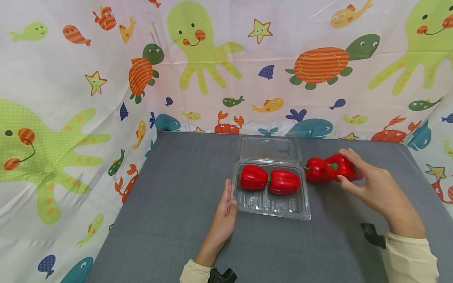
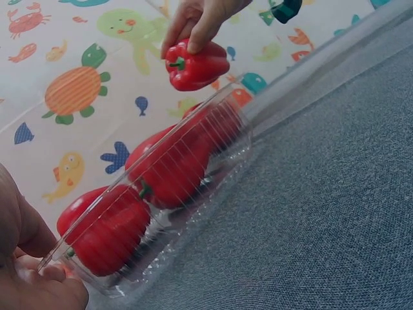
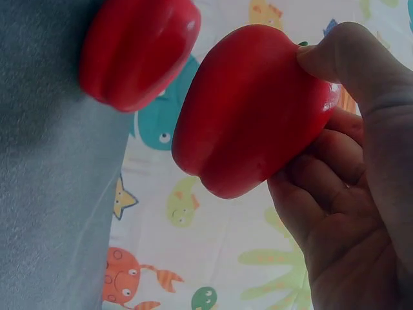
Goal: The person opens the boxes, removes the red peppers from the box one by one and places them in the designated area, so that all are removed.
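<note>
A clear plastic clamshell container (image 1: 272, 208) lies with its lid (image 1: 269, 149) folded back. Inside it, side by side, are two red bell peppers (image 1: 253, 177) (image 1: 284, 182). My left hand (image 1: 223, 212) rests against the container's left edge, fingers straight, thumb by the near corner. My right hand (image 1: 371, 184) grips another red bell pepper (image 3: 251, 110) between thumb and fingers. In the left wrist view this pepper (image 2: 197, 66) hangs above the container, stem showing. One more bell pepper (image 1: 316, 170) sits just right of the container, partly hidden behind the held one in the head view.
The grey cloth-covered table (image 1: 184, 188) spreads around the container. Behind and at the sides hangs a white curtain (image 1: 219, 23) printed with sea animals. A dark strap-like piece (image 1: 373, 235) sticks out from the right wrist, and another dark piece (image 1: 222, 276) from the left.
</note>
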Action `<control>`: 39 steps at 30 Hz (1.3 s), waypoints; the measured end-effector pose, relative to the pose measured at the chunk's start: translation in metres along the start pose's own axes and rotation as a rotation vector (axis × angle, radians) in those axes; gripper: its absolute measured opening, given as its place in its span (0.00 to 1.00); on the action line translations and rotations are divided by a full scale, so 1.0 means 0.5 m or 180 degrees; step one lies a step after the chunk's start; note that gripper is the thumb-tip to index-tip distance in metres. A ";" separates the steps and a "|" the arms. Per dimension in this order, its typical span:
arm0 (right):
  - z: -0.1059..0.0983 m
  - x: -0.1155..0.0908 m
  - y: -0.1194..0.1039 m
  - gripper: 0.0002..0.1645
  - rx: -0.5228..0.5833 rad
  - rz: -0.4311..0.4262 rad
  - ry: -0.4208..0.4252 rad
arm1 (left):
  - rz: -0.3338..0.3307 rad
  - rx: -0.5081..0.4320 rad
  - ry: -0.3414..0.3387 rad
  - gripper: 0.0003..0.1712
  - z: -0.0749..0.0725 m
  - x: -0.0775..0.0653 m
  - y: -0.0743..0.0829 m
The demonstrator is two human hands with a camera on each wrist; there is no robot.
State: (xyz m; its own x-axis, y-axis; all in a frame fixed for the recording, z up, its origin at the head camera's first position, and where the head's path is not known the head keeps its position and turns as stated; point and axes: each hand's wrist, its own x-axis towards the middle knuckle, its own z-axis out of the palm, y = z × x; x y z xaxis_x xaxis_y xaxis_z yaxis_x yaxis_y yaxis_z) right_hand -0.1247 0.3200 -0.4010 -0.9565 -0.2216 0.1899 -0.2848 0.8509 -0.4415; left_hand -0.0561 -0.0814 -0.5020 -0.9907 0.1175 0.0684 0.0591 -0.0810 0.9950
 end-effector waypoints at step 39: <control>0.000 0.006 0.104 0.64 -0.0124 0.0478 -0.0512 | -0.0042 0.0055 0.0006 0.41 -0.003 -0.001 0.001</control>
State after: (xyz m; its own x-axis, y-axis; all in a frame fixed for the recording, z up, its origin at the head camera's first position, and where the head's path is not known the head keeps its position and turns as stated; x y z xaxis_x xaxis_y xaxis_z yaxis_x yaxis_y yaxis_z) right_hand -0.1422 0.3634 -0.4234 -0.9867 -0.1615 -0.0191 -0.1387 0.8971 -0.4195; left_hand -0.0559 -0.0829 -0.5019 -0.9917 0.1165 0.0552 0.0482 -0.0624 0.9969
